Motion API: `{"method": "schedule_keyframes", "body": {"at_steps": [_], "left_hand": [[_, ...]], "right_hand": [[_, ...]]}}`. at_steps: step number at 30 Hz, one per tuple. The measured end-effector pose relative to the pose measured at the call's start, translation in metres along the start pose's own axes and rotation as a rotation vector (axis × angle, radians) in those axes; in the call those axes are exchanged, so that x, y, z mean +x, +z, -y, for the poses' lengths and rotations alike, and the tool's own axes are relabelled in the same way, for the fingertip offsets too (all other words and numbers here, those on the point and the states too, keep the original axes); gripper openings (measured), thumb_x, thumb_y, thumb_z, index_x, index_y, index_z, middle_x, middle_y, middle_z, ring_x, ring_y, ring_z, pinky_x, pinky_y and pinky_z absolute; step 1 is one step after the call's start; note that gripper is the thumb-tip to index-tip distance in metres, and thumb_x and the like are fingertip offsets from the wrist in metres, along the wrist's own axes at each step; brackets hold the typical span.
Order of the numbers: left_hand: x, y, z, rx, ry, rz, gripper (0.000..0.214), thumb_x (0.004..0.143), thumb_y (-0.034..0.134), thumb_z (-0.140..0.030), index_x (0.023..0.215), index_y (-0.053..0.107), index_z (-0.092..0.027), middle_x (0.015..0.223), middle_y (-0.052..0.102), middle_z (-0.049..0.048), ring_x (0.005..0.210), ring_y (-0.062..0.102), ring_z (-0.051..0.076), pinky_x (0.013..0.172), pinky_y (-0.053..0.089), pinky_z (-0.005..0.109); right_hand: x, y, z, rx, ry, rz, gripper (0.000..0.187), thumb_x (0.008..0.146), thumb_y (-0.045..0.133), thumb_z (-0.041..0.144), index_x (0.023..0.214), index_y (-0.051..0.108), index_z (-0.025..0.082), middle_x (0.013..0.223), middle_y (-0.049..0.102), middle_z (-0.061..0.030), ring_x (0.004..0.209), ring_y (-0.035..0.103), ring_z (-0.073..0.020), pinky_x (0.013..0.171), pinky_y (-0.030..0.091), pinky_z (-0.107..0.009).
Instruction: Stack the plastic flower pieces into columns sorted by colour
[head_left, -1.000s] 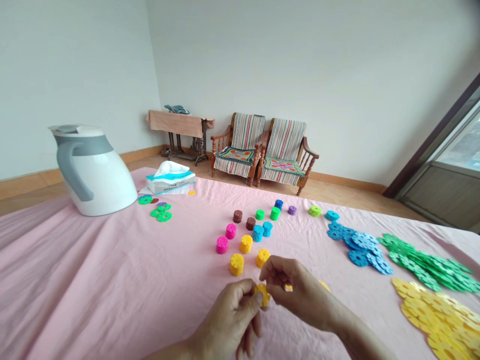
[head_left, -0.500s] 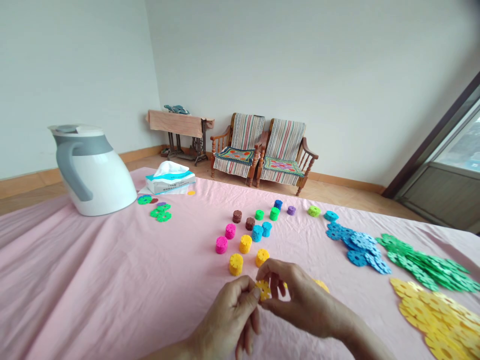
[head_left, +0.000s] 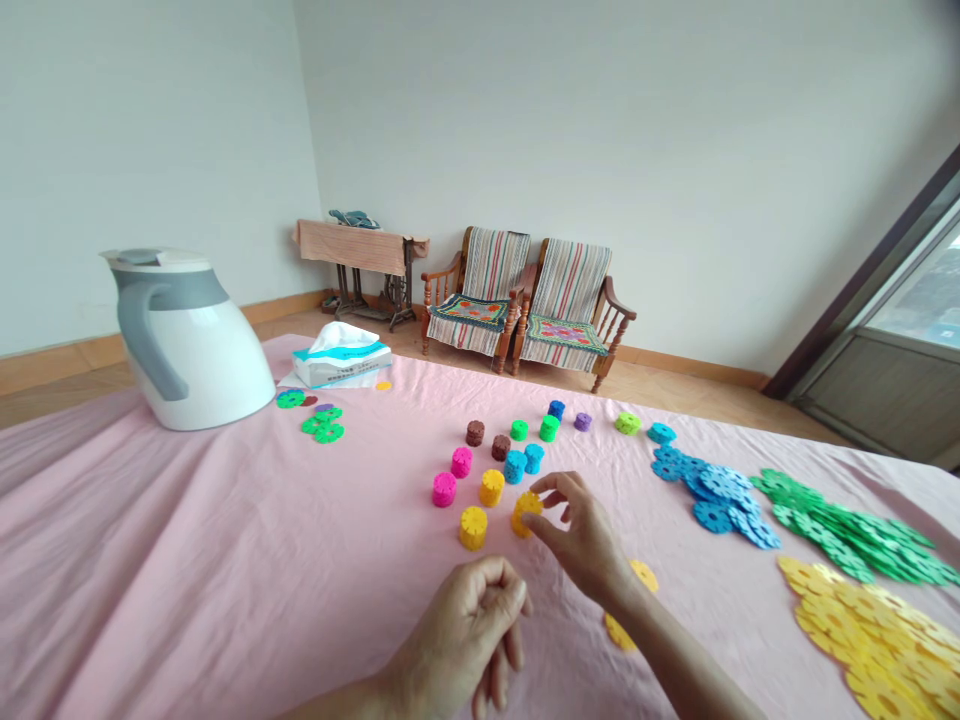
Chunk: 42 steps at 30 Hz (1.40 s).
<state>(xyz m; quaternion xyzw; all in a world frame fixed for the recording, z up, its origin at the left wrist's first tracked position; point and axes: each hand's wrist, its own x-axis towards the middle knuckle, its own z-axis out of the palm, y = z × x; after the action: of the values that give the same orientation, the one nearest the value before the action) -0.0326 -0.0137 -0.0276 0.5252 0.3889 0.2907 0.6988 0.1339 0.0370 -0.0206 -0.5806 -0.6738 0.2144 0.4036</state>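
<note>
My right hand (head_left: 581,530) is at a stack of yellow notched discs (head_left: 526,515), its thumb and fingertips closed around the top yellow disc. Curled closed above the cloth nearer to me, my left hand (head_left: 472,630) shows nothing between thumb and forefinger; its palm is hidden. Another yellow stack (head_left: 472,528) stands just left of the one I touch, and a third yellow stack (head_left: 491,487) sits behind. Loose yellow discs (head_left: 619,630) lie partly under my right forearm.
Pink stacks (head_left: 444,489), brown stacks (head_left: 475,433) and light blue stacks (head_left: 514,466) stand farther back. Blue (head_left: 712,490), green (head_left: 847,525) and yellow piles (head_left: 862,630) of discs spread at right. A white jug (head_left: 202,360) and a tissue box (head_left: 341,365) occupy the left of the pink cloth (head_left: 300,560).
My right hand has moved forward from my left hand to the yellow stack, carrying the yellow disc onto its top. My left hand has let go of that disc and stayed in place.
</note>
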Motion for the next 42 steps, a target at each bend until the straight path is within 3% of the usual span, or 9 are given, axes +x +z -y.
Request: {"method": "schedule_keyframes", "body": {"at_steps": [13,19,22,26,31,35,42], "left_hand": [[-0.002,0.000,0.000,0.028,-0.008,0.024,0.047,0.078,0.046,-0.064,0.082,0.043,-0.017,0.054,0.051,-0.0057,0.030,0.039,0.003,0.024,0.026,0.010],[-0.002,0.000,-0.002,0.032,-0.024,0.008,0.051,0.074,0.047,-0.068,0.081,0.043,-0.017,0.054,0.052,-0.0059,0.030,0.040,0.003,0.024,0.026,0.009],[-0.002,-0.001,-0.002,0.037,-0.032,-0.001,0.052,0.073,0.047,-0.068,0.081,0.044,-0.017,0.053,0.052,-0.0063,0.030,0.040,0.003,0.024,0.026,0.009],[-0.003,-0.001,-0.002,0.044,-0.028,0.003,0.051,0.074,0.047,-0.068,0.082,0.044,-0.017,0.053,0.052,-0.0063,0.031,0.041,0.003,0.024,0.026,0.009],[-0.003,0.000,-0.002,0.045,-0.022,0.014,0.051,0.074,0.047,-0.067,0.082,0.044,-0.017,0.054,0.052,-0.0058,0.031,0.041,0.003,0.024,0.026,0.009],[-0.002,0.000,-0.002,0.045,-0.026,0.018,0.051,0.075,0.046,-0.067,0.083,0.044,-0.017,0.055,0.053,-0.0056,0.031,0.041,0.003,0.024,0.026,0.009],[-0.002,-0.002,-0.004,-0.004,0.010,-0.011,0.051,0.075,0.049,-0.065,0.096,0.040,-0.019,0.056,0.053,-0.0069,0.031,0.041,0.004,0.025,0.028,0.009]], "right_hand": [[0.001,0.004,-0.002,-0.005,-0.004,0.022,0.016,0.071,0.059,0.028,0.085,0.060,0.019,0.093,0.057,-0.0037,0.076,0.058,-0.0150,0.064,0.046,-0.028],[0.006,-0.019,-0.001,-0.002,0.001,-0.001,0.020,0.076,0.055,0.034,0.086,0.060,0.018,0.090,0.061,-0.0051,0.071,0.059,-0.0148,0.062,0.045,-0.028],[0.007,-0.040,-0.007,-0.087,0.058,0.114,0.013,0.077,0.052,0.030,0.076,0.059,0.018,0.075,0.061,-0.0025,0.065,0.057,-0.0139,0.058,0.042,-0.026],[0.001,-0.057,-0.026,-0.296,0.043,0.299,0.011,0.068,0.056,0.020,0.079,0.058,0.019,0.080,0.061,-0.0017,0.070,0.057,-0.0147,0.063,0.042,-0.027],[-0.002,-0.060,-0.042,-0.419,0.056,0.322,0.013,0.064,0.056,0.016,0.077,0.054,0.019,0.078,0.058,-0.0016,0.069,0.054,-0.0147,0.064,0.039,-0.028],[0.000,-0.060,-0.028,-0.317,0.095,0.308,0.005,0.067,0.054,0.017,0.068,0.050,0.019,0.064,0.054,0.0015,0.060,0.050,-0.0122,0.055,0.035,-0.024],[-0.014,-0.036,0.018,0.233,0.108,0.470,0.004,0.075,0.049,0.015,0.072,0.050,0.018,0.060,0.052,0.0047,0.054,0.049,-0.0080,0.050,0.035,-0.019]]}}
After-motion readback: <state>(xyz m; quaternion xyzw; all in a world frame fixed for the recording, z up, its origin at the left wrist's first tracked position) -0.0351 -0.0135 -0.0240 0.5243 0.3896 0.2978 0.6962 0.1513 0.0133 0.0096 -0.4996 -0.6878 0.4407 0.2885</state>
